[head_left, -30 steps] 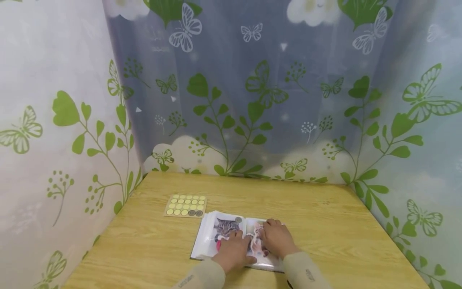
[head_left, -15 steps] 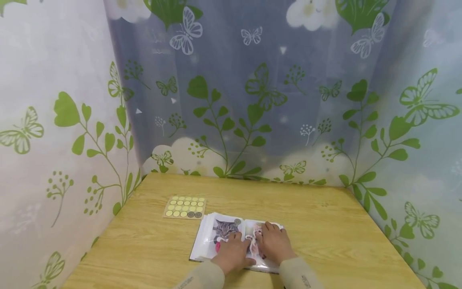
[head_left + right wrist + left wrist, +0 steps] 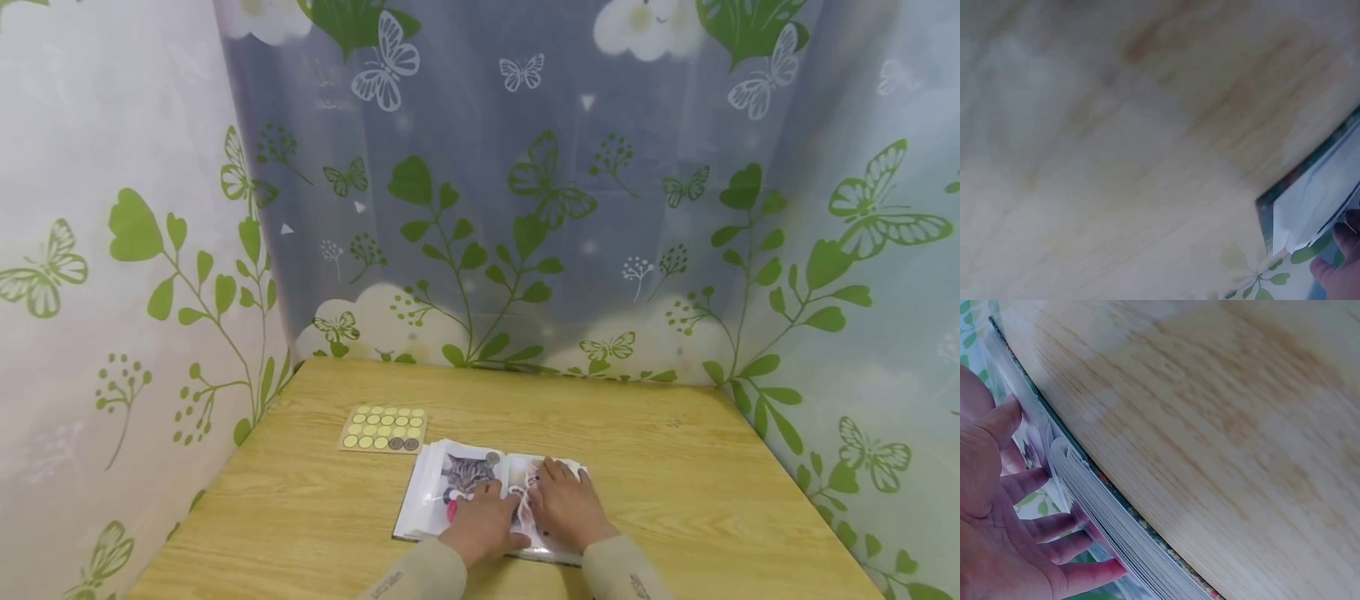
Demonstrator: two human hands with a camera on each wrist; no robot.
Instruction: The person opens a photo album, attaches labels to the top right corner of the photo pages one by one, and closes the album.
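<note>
A wooden tabletop [image 3: 675,467] carries an open photo album [image 3: 450,492] near its front edge. Behind the album's left corner lies a sticker sheet [image 3: 384,428]. Left hand [image 3: 483,527] and right hand [image 3: 567,508] press flat, fingers relaxed, on the album's pages; firm, even pressure beside the spine seems best.

Showing pale wood grain with a smooth, faintly satin finish across the table [image 3: 675,467]. Gleaming with glossy clear plastic sleeves over printed paper photos in the photo album [image 3: 442,500], stacked page edges looking thin and slick in the left wrist view [image 3: 1116,531]. Lying matt and papery, a tan sticker sheet [image 3: 384,429] of round yellowish dots. Hanging thin and semi-sheer, looking like printed plastic film or light cloth, the butterfly-and-leaf curtain [image 3: 525,208]. Appearing soft and matt, beige cloth sleeves [image 3: 420,577].
</note>
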